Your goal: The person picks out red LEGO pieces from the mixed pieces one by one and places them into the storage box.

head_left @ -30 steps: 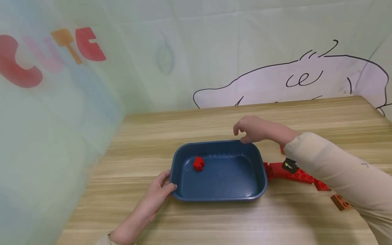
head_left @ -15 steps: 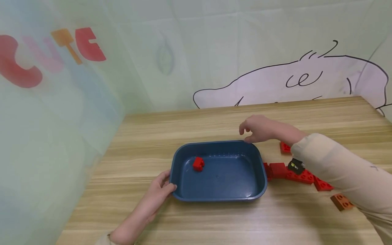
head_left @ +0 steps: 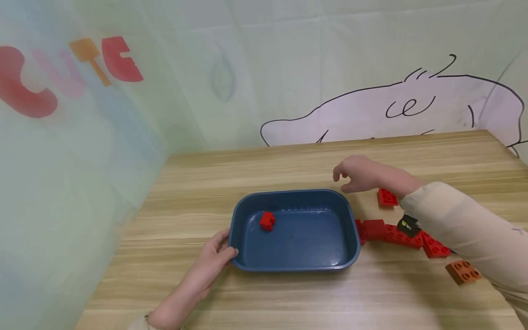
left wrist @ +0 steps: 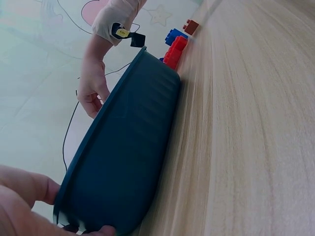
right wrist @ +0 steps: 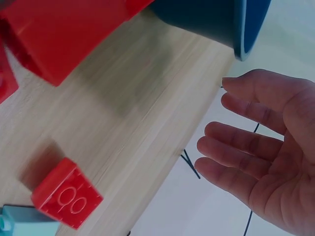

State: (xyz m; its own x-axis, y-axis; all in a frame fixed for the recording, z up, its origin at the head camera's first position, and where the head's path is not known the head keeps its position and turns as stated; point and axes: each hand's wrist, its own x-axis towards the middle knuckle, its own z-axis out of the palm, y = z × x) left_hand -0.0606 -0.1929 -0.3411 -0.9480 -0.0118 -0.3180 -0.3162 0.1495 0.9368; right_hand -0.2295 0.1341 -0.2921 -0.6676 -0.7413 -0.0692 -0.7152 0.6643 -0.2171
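Observation:
A dark blue plastic bin (head_left: 297,254) rests on the wooden table, with one small red toy brick (head_left: 267,221) inside toward its left. My left hand (head_left: 212,256) grips the bin's left wall, thumb over the rim and fingers outside it. Beyond the bin's back right corner, my right hand (head_left: 358,174) hovers with loosely bent fingers and nothing in them. In the right wrist view its palm and fingers (right wrist: 236,142) show bare, just apart from the bin rim (right wrist: 240,29). Nearest to that hand on the table is a red brick (head_left: 387,197).
Right of the bin runs a line of red bricks (head_left: 374,230), partly hidden by the right sleeve. An orange-brown brick (head_left: 464,272) lies nearer the front. A light blue brick (right wrist: 30,222) and a blue brick (left wrist: 176,36) appear in the wrist views. Printed cloth walls stand behind and left.
My right hand has drawn rightward, off the bin's back right corner, uncovering more of the red bricks. The left hand, the bin and the brick in it have stayed put.

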